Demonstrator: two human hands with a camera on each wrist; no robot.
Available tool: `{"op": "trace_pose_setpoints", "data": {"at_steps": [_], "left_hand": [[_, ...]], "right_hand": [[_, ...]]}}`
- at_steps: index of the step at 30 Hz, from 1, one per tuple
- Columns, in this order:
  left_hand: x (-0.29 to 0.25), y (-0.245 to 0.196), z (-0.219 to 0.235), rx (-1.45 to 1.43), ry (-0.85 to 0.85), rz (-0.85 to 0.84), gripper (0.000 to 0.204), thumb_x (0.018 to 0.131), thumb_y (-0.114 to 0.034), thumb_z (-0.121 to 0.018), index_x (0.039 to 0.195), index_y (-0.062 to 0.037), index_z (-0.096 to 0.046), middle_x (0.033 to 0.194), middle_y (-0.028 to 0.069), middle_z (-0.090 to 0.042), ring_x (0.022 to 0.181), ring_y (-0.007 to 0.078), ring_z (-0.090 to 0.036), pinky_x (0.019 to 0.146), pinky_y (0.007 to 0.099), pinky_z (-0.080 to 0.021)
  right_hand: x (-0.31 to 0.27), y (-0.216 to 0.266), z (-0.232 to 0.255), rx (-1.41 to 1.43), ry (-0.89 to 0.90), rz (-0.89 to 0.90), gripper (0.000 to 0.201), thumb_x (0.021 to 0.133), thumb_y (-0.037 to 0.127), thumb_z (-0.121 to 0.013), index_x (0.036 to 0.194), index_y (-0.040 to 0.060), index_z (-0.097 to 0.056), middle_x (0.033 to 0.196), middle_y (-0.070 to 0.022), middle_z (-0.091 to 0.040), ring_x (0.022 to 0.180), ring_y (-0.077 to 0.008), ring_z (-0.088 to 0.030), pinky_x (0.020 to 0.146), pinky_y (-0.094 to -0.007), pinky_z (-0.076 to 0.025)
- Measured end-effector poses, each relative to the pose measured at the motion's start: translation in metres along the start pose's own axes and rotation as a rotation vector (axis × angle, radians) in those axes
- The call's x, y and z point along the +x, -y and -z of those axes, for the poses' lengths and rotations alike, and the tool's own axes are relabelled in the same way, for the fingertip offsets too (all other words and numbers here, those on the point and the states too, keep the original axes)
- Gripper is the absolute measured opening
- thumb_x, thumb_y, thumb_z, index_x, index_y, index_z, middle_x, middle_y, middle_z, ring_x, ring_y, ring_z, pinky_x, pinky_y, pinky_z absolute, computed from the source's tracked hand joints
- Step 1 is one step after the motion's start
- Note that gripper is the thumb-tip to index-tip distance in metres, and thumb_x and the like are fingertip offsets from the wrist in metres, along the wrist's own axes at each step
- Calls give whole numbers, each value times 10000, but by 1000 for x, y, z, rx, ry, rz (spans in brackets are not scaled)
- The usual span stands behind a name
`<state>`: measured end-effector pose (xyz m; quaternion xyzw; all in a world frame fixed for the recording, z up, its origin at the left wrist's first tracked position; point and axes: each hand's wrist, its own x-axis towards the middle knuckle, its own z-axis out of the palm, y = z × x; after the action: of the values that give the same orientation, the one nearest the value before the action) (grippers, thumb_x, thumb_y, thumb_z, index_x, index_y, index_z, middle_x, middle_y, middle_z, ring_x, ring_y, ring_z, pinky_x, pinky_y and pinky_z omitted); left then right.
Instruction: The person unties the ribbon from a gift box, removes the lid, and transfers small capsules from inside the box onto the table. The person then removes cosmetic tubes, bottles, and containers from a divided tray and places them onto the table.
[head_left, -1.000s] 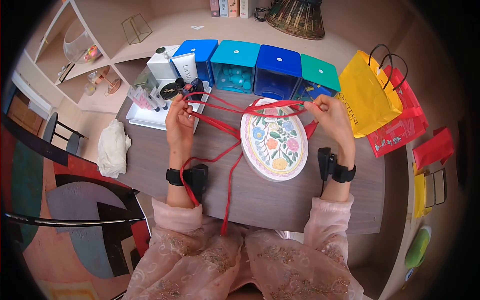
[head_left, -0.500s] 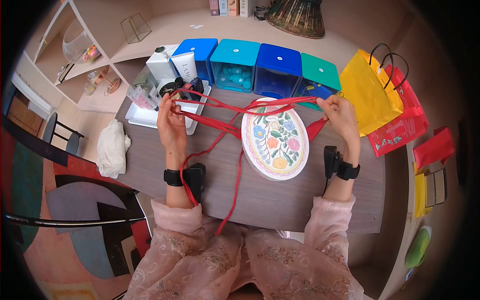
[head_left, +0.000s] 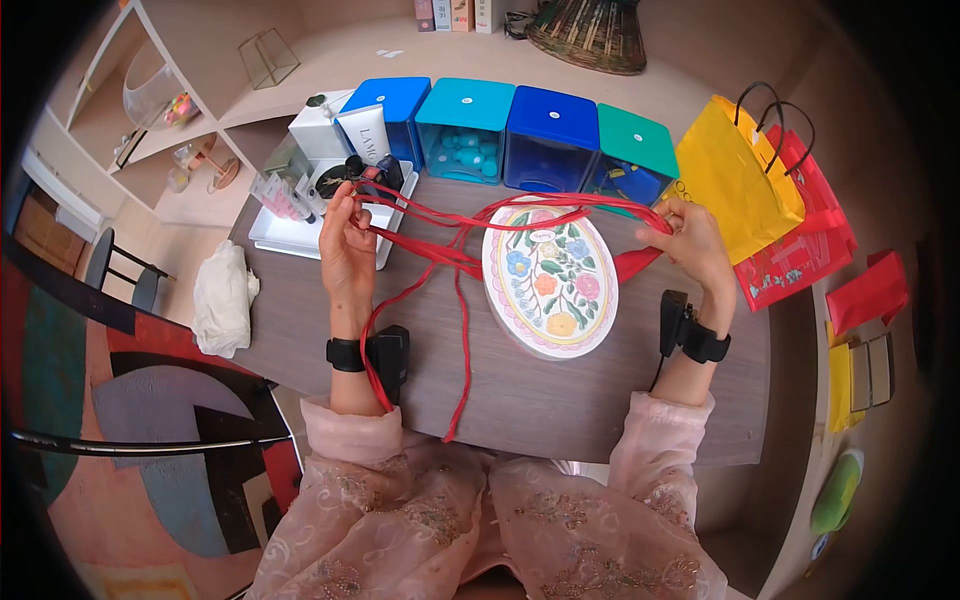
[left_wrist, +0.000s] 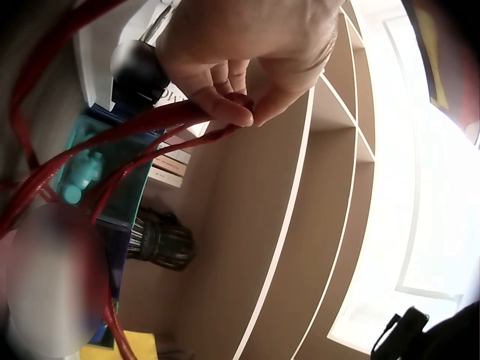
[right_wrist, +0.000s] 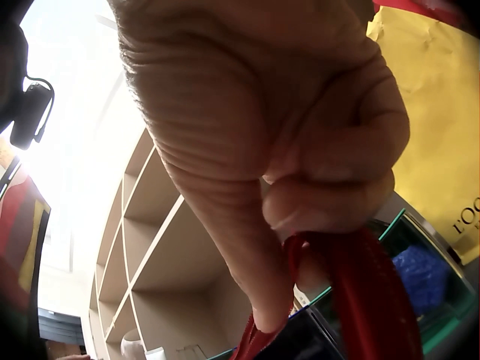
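Note:
Red ribbon [head_left: 462,316] stretches between my two hands above the table, its strands crossing near the upper part of an oval box [head_left: 552,290]. The box has a white lid with painted flowers and leaves, and ribbon shows at both its left and right sides. My left hand [head_left: 347,250] pinches several strands between thumb and fingers, seen closely in the left wrist view, where the ribbon [left_wrist: 169,116] trails from the fingertips. To the right of the box, my right hand [head_left: 697,248] grips the other end with curled fingers. One loose tail hangs toward the table's front edge.
Four-sided bins with blue and green lids, such as the teal bin [head_left: 466,130], line the back. A white tray [head_left: 290,235] of cosmetics stands back left, near a crumpled white cloth [head_left: 224,300]. Yellow [head_left: 735,185] and red paper bags [head_left: 800,265] stand at right.
My right hand has moved right and slightly down, its fingers now further over the ribbon. My left hand has shifted a little left. The loose tail has swung and drawn up; the box stays put.

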<state>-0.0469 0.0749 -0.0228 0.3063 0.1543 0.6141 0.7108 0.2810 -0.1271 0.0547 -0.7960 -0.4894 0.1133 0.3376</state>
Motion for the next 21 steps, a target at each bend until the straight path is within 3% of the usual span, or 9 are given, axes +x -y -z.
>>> {"op": "trace_pose_setpoints", "data": {"at_steps": [5, 7, 11, 13, 17, 19, 21], "left_hand": [[1, 0, 8, -104, 104, 21, 308, 895, -76, -574, 1175, 43, -526, 895, 29, -560, 760, 74, -515, 622, 181, -432], [2, 1, 11, -134, 133, 38, 314, 900, -80, -568, 1182, 45, -516, 887, 30, -552, 751, 78, -509, 623, 179, -430], [5, -4, 17, -243, 174, 83, 319, 921, -87, -518, 1217, 28, -480, 892, 36, -528, 723, 90, -483, 574, 185, -428], [5, -8, 20, -299, 187, 96, 317, 928, -91, -501, 1226, 17, -473, 898, 38, -522, 717, 93, -475, 551, 187, -426], [6, -13, 25, -422, 246, 72, 333, 906, -81, -534, 1223, -1, -471, 895, 45, -537, 720, 97, -498, 598, 180, -453], [7, -13, 26, -466, 265, 76, 340, 908, -77, -529, 1231, 2, -458, 904, 56, -539, 725, 105, -504, 612, 187, -465], [8, -12, 26, -444, 194, 36, 307, 946, -128, -471, 1226, -1, -477, 924, 61, -552, 750, 116, -518, 541, 183, -450]], "right_hand": [[-2, 0, 0, -33, -56, 37, 257, 688, 167, -762, 744, -8, -581, 520, -36, -481, 476, -144, -448, 474, -316, -337], [-1, 2, 3, -99, -68, -45, 261, 710, 174, -749, 719, -9, -565, 520, -31, -473, 475, -117, -449, 472, -309, -334], [1, 3, 3, -5, -87, 36, 252, 757, 182, -725, 712, 1, -556, 509, -1, -465, 468, -68, -430, 447, -257, -322], [-2, 14, 5, 324, -122, -33, 217, 799, 186, -698, 739, 23, -568, 536, 34, -489, 467, -18, -412, 419, -195, -287], [0, 12, 9, 472, -169, -5, 166, 831, 175, -666, 798, 40, -575, 601, 40, -543, 446, -8, -381, 402, -165, -259], [1, 7, 13, 765, -186, 61, 124, 845, 146, -642, 873, 38, -589, 692, 9, -585, 437, -15, -372, 402, -168, -257], [1, -1, 19, 885, -207, 92, 131, 856, 140, -629, 922, 33, -590, 738, -7, -591, 448, -19, -378, 408, -164, -258]]}}
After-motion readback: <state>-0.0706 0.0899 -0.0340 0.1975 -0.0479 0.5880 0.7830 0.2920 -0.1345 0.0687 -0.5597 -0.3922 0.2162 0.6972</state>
